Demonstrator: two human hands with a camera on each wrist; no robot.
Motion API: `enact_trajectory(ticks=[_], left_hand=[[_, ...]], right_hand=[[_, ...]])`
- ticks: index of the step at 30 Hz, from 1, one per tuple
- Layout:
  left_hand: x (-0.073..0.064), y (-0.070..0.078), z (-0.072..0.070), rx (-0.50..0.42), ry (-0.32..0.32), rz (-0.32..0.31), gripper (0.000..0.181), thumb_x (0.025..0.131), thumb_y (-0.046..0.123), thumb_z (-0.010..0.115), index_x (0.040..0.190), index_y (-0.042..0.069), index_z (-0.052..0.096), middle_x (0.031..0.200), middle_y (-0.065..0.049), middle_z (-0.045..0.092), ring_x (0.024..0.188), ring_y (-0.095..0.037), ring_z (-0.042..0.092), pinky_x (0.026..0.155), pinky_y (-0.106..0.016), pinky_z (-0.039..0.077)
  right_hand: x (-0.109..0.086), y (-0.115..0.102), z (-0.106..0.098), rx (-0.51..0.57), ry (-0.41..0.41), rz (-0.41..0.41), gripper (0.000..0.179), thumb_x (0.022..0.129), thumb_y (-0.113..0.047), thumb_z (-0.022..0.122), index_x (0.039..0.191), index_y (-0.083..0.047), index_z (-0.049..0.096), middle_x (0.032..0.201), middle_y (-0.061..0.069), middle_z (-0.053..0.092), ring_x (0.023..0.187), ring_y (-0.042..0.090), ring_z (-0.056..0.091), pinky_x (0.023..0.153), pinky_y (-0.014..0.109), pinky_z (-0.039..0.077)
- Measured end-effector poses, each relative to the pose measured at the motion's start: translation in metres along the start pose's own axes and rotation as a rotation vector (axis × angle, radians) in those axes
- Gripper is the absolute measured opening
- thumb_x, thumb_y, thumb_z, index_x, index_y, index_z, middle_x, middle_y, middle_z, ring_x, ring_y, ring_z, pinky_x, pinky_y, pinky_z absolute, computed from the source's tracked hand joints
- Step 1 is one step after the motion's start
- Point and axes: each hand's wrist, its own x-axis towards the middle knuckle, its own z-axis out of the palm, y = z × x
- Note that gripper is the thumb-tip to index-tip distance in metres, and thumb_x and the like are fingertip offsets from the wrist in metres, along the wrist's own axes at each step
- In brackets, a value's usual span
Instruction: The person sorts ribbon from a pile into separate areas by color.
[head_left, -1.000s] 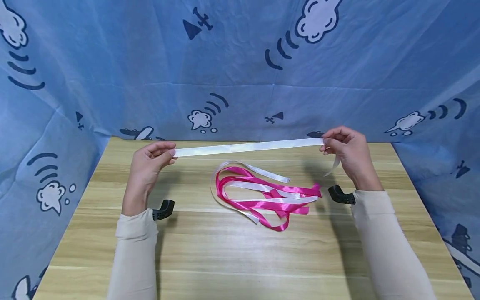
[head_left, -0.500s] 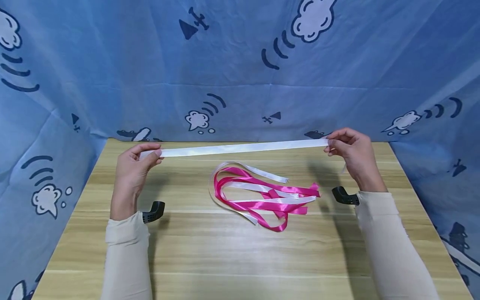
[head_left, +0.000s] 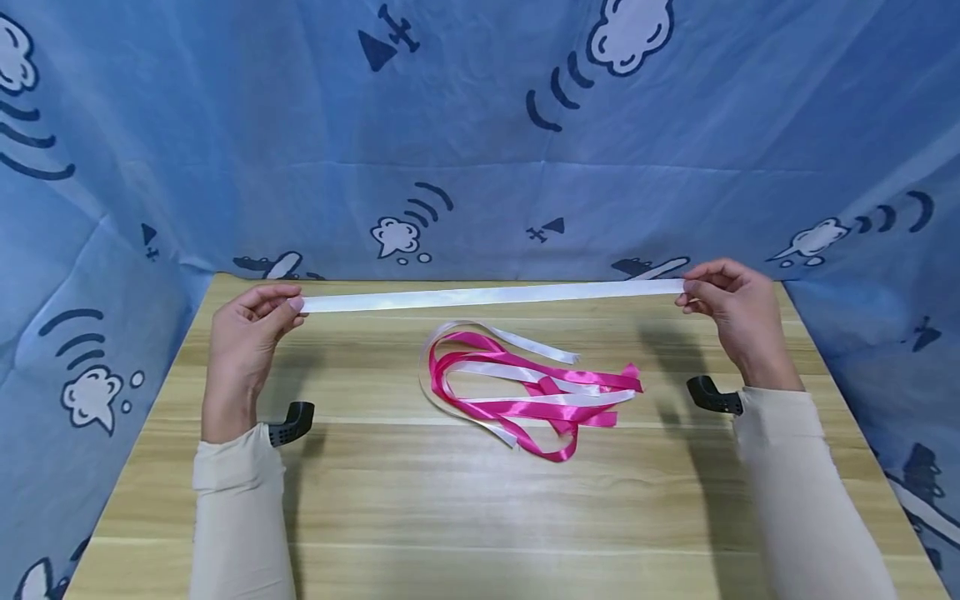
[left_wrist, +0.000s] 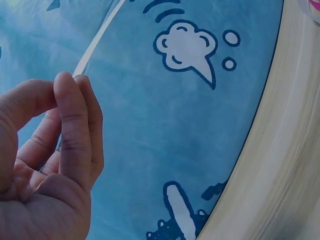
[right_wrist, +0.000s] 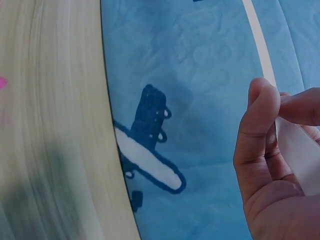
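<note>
A white satin ribbon [head_left: 487, 296] is stretched taut between my two hands, above the far part of the table. My left hand [head_left: 243, 346] pinches its left end between thumb and fingers. On the other side my right hand [head_left: 742, 312] pinches it the same way. In the right wrist view, a loose length of the white ribbon [right_wrist: 297, 150] runs down past the thumb into the palm. The left wrist view shows the thin strip [left_wrist: 97, 42] leaving the fingertips of the left hand [left_wrist: 65, 145].
Pink ribbons [head_left: 510, 410] and white ribbons [head_left: 540, 346] lie in a looped pile at the middle of the wooden table [head_left: 450, 508]. A blue printed cloth [head_left: 465, 100] hangs behind and at the sides. Black wrist cameras [head_left: 294, 423] sit at both cuffs.
My hands have moved apart, the left one leftward and the right one rightward, and the taut stretch of white ribbon has grown longer. The pile of ribbons has stayed in place.
</note>
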Motion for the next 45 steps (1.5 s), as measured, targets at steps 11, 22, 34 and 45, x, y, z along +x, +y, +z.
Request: enact_trajectory(ticks=[11, 22, 34, 45], left_hand=[[0.005, 0.005, -0.006, 0.058, 0.009, -0.015, 0.014, 0.092, -0.006, 0.074, 0.098, 0.006, 0.077, 0.09, 0.0, 0.075, 0.075, -0.008, 0.072, 0.073, -0.017, 0.061], [0.018, 0.003, -0.011, 0.118, -0.014, -0.022, 0.013, 0.093, -0.003, 0.075, 0.1, 0.008, 0.077, 0.093, 0.002, 0.075, 0.078, -0.007, 0.072, 0.075, -0.016, 0.061], [0.041, -0.011, -0.013, 0.209, -0.063, -0.076, 0.013, 0.095, 0.003, 0.075, 0.107, 0.006, 0.074, 0.093, 0.006, 0.076, 0.08, -0.005, 0.074, 0.077, -0.016, 0.061], [0.067, -0.026, -0.007, 0.268, -0.08, -0.148, 0.018, 0.098, 0.003, 0.071, 0.115, 0.001, 0.069, 0.087, 0.009, 0.074, 0.079, -0.004, 0.072, 0.076, -0.016, 0.06]], right_hand=[[-0.002, 0.0, -0.014, -0.013, 0.036, 0.033, 0.007, 0.098, 0.002, 0.068, 0.103, 0.001, 0.072, 0.084, 0.0, 0.074, 0.07, 0.012, 0.073, 0.064, 0.023, 0.061], [0.003, 0.004, -0.022, -0.038, 0.069, 0.04, 0.009, 0.098, 0.002, 0.068, 0.1, -0.004, 0.074, 0.083, -0.001, 0.072, 0.07, 0.01, 0.072, 0.063, 0.021, 0.06], [0.013, 0.02, -0.026, -0.067, 0.09, 0.132, 0.007, 0.099, 0.0, 0.067, 0.101, -0.004, 0.071, 0.083, -0.003, 0.072, 0.07, 0.01, 0.072, 0.065, 0.02, 0.061], [0.033, 0.031, -0.02, -0.3, 0.117, 0.212, 0.005, 0.103, -0.009, 0.065, 0.106, -0.011, 0.068, 0.084, -0.013, 0.068, 0.075, 0.005, 0.068, 0.068, 0.018, 0.059]])
